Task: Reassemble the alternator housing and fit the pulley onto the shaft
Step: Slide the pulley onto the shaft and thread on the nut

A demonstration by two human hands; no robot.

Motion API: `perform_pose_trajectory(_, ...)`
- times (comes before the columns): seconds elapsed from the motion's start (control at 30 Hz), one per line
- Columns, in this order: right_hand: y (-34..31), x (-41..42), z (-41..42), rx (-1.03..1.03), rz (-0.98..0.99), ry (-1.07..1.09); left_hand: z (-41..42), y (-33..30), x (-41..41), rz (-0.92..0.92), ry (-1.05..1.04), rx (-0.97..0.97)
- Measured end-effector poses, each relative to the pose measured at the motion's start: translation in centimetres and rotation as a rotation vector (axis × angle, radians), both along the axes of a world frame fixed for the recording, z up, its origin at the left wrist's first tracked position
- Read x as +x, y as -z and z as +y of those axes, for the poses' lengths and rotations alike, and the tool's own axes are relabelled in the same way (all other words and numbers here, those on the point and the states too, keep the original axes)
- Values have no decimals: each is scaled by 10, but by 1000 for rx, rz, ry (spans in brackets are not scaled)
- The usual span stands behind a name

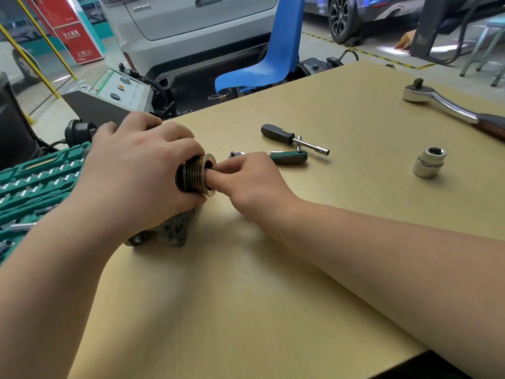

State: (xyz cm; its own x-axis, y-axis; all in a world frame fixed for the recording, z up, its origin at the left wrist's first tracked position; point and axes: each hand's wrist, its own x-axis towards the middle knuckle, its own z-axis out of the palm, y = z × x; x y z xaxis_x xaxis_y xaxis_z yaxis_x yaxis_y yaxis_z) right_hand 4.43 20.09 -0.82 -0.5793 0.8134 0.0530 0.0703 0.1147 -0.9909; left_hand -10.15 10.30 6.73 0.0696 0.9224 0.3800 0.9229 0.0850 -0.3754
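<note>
Under my left fingers (153, 149) sits the alternator (169, 231), with the pulley (195, 173) at its end, so nothing passes there. My right fingertips (218, 173) press into the pulley's face, closing that side. Left of my fingers the green socket case (35, 181) walls off the table (246, 296) edge. Just beyond my right fingers lie a small round part (236, 154), a green-handled driver (289, 157) and a black-handled one (292, 139). Farther right stand a socket (429, 166) and the ratchet (448, 105). Toward me the table lies bare between my forearms.
</note>
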Motion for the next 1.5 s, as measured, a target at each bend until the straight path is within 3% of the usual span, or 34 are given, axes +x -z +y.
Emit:
perform_pose_trajectory(0.23,-15,5,8,104,-87,-51,0,-1,0,3,-5,-3)
perform_pose_trajectory(0.4,-22,1,7,-222,-110,-50,1,-2,1,-3,-21,-22)
perform_pose_trajectory(0.5,-21,0,7,-294,-101,-68,1,-2,1,-3,-30,-21)
perform_pose_trajectory(0.8,-5,1,5,188,-21,-28,0,-3,2,-25,-18,-31)
perform_pose_trajectory(0.9,-9,0,4,173,-79,-17,-1,-4,-1,-34,3,-45)
perform_pose_trajectory(1.07,-19,1,1,-72,-127,-6,0,-7,-2,-40,5,-66)
perform_pose_trajectory(1.37,0,2,-3,336,-9,42,0,-6,-1,-29,7,-74)
perform_pose_trajectory(1.5,-4,9,6,439,-89,-58,0,-6,0,-30,11,-67)
